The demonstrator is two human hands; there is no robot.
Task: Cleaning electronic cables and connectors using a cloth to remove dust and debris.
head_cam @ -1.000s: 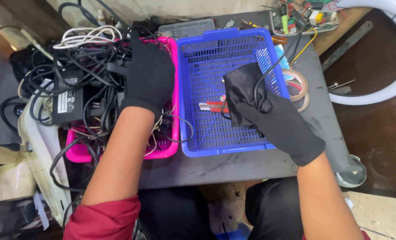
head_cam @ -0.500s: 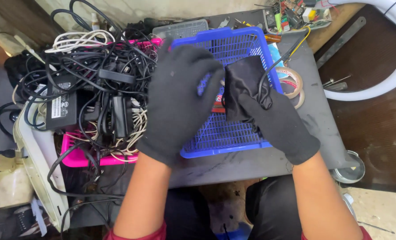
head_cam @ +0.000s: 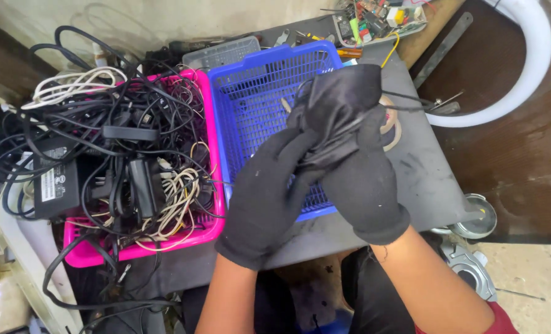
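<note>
Seen from my head camera: both my gloved hands meet over the blue mesh basket [head_cam: 257, 105], which sits at centre on a dark grey table [head_cam: 423, 179]. My right hand [head_cam: 356, 167], in a black glove, is wrapped shut around a black pouch-like cloth bundle [head_cam: 340, 102] that rises toward 12 o'clock above my knuckles; a thin black cord [head_cam: 411, 102] runs from the bundle off toward 3 o'clock. My left hand [head_cam: 269, 198], also black-gloved, comes in from 7 o'clock, its fingers [head_cam: 300, 145] pressed against the lower part of the same bundle, pinching it against the right hand. The bundle hangs above the basket's right half; I cannot tell whether it touches the mesh. At 9 o'clock of the blue basket, touching its side, a pink basket [head_cam: 204, 222] is heaped with tangled black and white cables [head_cam: 133, 148] and a black power adapter [head_cam: 56, 182]. At 1 o'clock a white ring-shaped tube [head_cam: 535, 68] curves off the table edge.
</note>
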